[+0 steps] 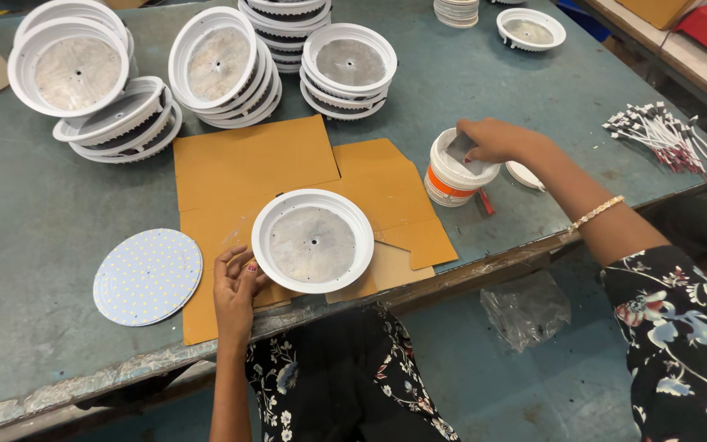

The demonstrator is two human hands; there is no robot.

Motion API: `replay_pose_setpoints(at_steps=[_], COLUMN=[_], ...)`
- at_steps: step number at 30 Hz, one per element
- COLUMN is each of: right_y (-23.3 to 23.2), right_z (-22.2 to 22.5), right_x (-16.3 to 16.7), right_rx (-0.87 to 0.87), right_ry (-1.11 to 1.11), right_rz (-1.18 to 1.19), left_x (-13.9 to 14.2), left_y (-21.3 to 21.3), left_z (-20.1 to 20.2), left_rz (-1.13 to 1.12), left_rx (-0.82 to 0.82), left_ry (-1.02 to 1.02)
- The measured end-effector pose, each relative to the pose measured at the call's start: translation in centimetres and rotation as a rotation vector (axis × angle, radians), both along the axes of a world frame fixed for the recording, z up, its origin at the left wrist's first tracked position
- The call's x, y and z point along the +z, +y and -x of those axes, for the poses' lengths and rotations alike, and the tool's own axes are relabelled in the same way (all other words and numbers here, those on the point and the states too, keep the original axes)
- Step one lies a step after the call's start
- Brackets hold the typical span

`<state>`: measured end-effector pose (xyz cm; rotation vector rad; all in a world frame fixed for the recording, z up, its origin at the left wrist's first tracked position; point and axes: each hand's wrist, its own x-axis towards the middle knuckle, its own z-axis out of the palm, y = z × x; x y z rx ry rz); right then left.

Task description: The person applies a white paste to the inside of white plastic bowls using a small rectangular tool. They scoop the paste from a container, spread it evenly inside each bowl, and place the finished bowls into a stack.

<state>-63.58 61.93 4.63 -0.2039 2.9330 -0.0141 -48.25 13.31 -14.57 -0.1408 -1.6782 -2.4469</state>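
Observation:
A white round lamp housing (pixel 313 241) with a grey metal centre lies on flattened brown cardboard (pixel 263 168) near the table's front edge. My left hand (pixel 236 288) grips its left rim. My right hand (pixel 493 139) reaches into a small white tub with an orange band (pixel 450 176) to the right, fingers pinched on a flat grey scraper-like piece inside it. A round white LED board (pixel 148 276) lies to the left of the left hand, partly on the cardboard.
Stacks of white housings (pixel 224 69) stand across the back of the grey-green table (pixel 26 229). A bundle of red-and-white wires (pixel 664 135) lies at the right. A white lid (pixel 524 174) sits beside the tub. A clear plastic bag (pixel 525 309) lies on the floor.

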Motion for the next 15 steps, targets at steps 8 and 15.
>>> replay_pose_setpoints(at_steps=[8,15], right_y=[-0.2,1.0], right_z=[0.3,1.1], right_x=[-0.1,-1.9], right_rx=[-0.129,-0.051], right_ry=[0.115,0.219], right_rz=[0.231,0.280], left_x=[0.4,0.0], left_y=[-1.7,-1.7], left_z=[0.3,1.7], left_rz=[-0.002,0.000], left_rx=[-0.005,-0.006], left_ry=[0.013,0.017])
